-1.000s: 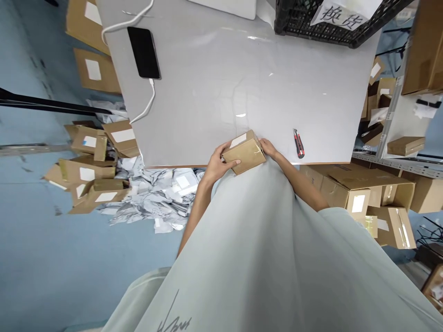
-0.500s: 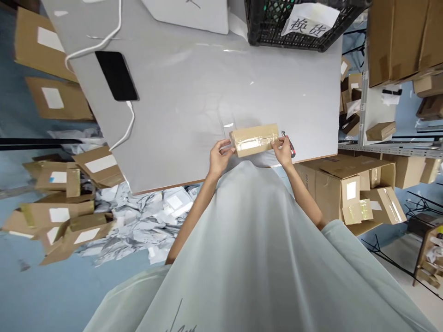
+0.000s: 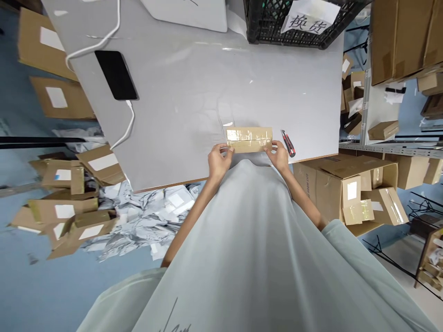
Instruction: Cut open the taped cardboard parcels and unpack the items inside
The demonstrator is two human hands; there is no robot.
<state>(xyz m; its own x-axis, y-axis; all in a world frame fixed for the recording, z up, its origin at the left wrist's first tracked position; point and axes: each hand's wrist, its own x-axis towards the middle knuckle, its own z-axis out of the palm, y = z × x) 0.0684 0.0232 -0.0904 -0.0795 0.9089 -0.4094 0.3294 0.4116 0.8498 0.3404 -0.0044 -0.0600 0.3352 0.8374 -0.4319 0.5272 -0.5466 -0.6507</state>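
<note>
A small brown cardboard box [image 3: 249, 139], with shiny clear tape along its upper face, lies lengthwise between my hands near the table's front edge. My left hand [image 3: 220, 160] grips its left end, thumb on the near corner. At the opposite end, my right hand [image 3: 278, 156] pinches the near right corner between thumb and fingers. Just right of that hand, a red and black box cutter [image 3: 288, 143] rests on the grey tabletop [image 3: 180, 110], touched by neither hand.
A black phone [image 3: 116, 75] on a white cable lies at the table's left. At the back stands a black plastic crate [image 3: 290, 41] bearing a paper sign. Cardboard boxes crowd both sides; crumpled grey packaging [image 3: 148, 221] covers the floor at left. A large open carton [image 3: 321, 189] sits front right.
The box has turned, so its taped face shows more fully and it lies straighter. It has shifted slightly left, and my right hand has moved left with it, away from the box cutter.
</note>
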